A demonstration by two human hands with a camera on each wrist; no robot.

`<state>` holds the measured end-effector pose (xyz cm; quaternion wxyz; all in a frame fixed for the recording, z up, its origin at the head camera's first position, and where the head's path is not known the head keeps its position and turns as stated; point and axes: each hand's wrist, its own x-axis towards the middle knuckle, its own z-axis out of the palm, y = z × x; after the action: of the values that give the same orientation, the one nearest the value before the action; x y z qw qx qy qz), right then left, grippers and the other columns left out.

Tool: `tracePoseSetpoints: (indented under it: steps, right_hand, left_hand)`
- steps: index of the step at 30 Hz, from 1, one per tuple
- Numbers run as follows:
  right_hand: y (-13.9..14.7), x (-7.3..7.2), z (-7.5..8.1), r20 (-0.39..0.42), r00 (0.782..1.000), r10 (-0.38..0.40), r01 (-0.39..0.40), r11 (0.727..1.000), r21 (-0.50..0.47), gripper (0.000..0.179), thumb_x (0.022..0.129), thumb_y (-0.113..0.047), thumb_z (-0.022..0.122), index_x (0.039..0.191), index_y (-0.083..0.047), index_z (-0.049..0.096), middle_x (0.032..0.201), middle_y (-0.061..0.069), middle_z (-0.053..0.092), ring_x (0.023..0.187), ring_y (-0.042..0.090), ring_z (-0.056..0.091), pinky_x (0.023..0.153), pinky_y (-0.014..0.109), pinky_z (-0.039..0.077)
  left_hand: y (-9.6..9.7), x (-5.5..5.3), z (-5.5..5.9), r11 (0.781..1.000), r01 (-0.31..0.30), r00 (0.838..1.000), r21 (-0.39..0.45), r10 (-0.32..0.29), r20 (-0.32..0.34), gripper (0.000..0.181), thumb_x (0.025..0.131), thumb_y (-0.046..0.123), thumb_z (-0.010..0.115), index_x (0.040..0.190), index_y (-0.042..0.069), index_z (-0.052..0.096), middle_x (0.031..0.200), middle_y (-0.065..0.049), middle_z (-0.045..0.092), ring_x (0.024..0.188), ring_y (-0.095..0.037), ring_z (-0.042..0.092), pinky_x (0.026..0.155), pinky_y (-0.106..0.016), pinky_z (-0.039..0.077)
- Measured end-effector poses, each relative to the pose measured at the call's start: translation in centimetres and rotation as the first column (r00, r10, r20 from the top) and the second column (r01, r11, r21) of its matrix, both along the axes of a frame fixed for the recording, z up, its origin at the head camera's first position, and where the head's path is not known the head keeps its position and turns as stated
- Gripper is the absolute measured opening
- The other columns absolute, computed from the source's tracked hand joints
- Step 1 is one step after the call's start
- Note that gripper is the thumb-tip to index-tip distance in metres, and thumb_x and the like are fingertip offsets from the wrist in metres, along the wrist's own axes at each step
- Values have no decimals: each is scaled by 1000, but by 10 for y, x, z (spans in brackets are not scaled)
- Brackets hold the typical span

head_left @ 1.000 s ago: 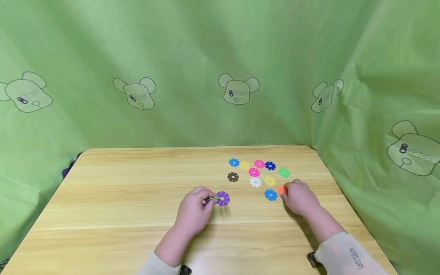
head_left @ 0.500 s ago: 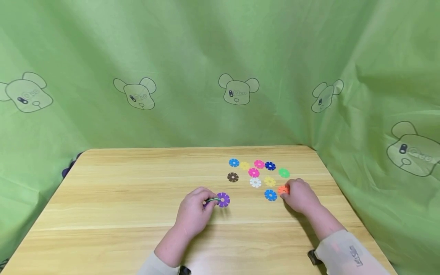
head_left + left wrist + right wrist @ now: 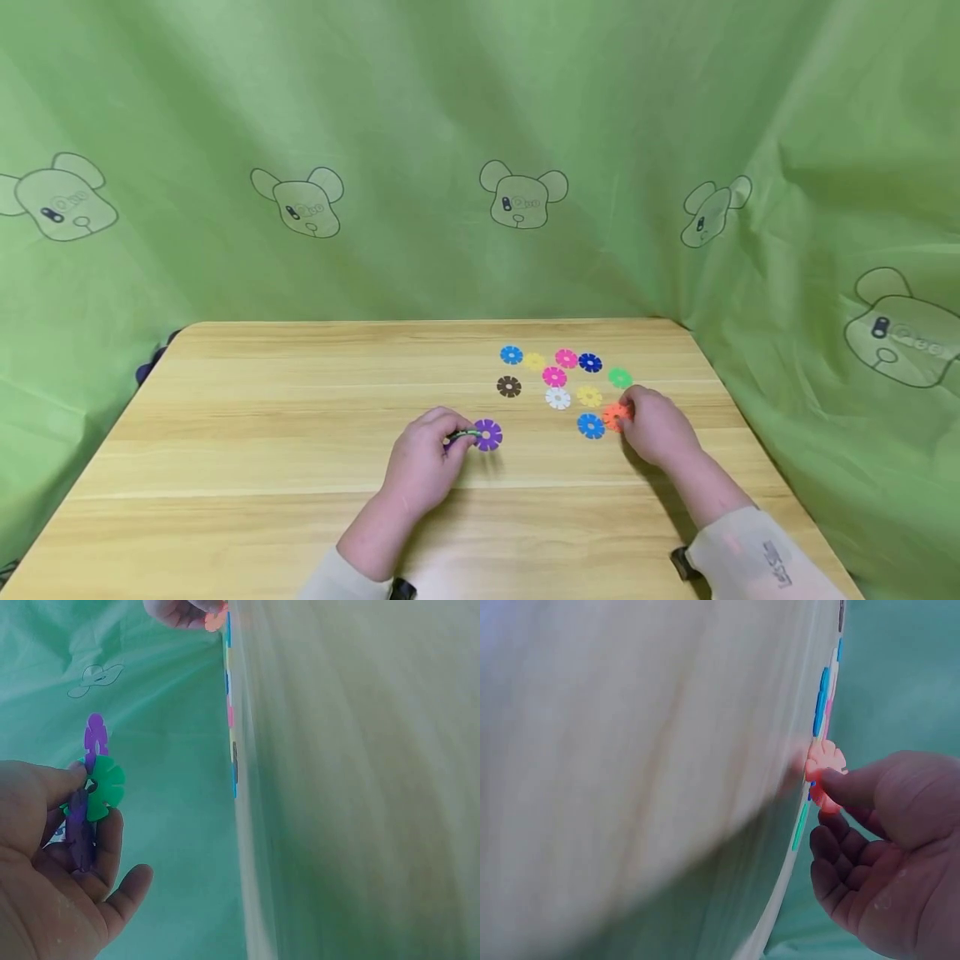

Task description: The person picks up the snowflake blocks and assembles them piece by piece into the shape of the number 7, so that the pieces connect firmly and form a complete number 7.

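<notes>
My left hand [image 3: 422,460] grips a small joined piece of notched plastic discs over the table. In the left wrist view, a green disc [image 3: 109,787] is slotted between a purple disc [image 3: 95,736] above and a darker purple disc [image 3: 79,832] below. To the right, my right hand [image 3: 658,427] pinches an orange notched disc [image 3: 826,759] between thumb and fingers. The orange disc stands tilted at the table surface, beside a flat blue disc [image 3: 590,426]. Part of it is hidden behind the fingers.
Several notched discs lie flat at the table's back right, among them a brown disc [image 3: 508,387], a white disc [image 3: 557,398], a yellow disc [image 3: 589,396] and a green disc [image 3: 620,377]. A green curtain [image 3: 420,250] surrounds the wooden table [image 3: 262,467].
The orange disc has come more into view at my right fingertips, tilting up and shifting slightly left. My left hand and its joined discs stay almost still.
</notes>
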<state>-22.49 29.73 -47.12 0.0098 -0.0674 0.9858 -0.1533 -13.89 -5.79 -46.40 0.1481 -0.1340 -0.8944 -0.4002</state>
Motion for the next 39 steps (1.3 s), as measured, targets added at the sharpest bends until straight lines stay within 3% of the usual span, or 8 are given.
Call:
tracePoseSetpoints:
  steps: [9,21,30,39]
  right_hand:
    - [-10,8,5,-65,998,9,-13,998,-59,10,98,-3,68,108,2,67,97,14,70,88,33,66,81,55,58]
    - [-25,15,9,-188,981,56,-82,988,-134,19,99,1,67,117,7,72,105,19,72,94,34,68,85,54,59]
    - [-26,17,7,-210,975,75,-110,981,-158,15,99,-1,69,112,5,74,105,19,73,95,36,69,84,55,59]
    - [-34,23,11,-249,963,100,-149,972,-184,8,96,2,71,103,1,74,96,11,71,85,27,65,78,49,58]
  left_hand:
    - [1,-1,0,1000,-3,1000,-13,3,4,6,98,16,77,102,13,78,107,3,74,99,-18,71,92,-41,60]
    - [1,-1,-1,1000,-1,1000,-16,1,6,5,98,16,77,101,13,78,107,2,74,99,-18,71,91,-41,60]
    - [0,-1,-1,1000,0,1000,-15,0,0,4,97,16,77,101,13,78,106,2,74,98,-18,71,91,-41,60]
    - [-1,-1,-2,1000,-5,1000,-13,6,13,6,98,16,77,102,13,78,106,2,74,99,-19,71,92,-42,60]
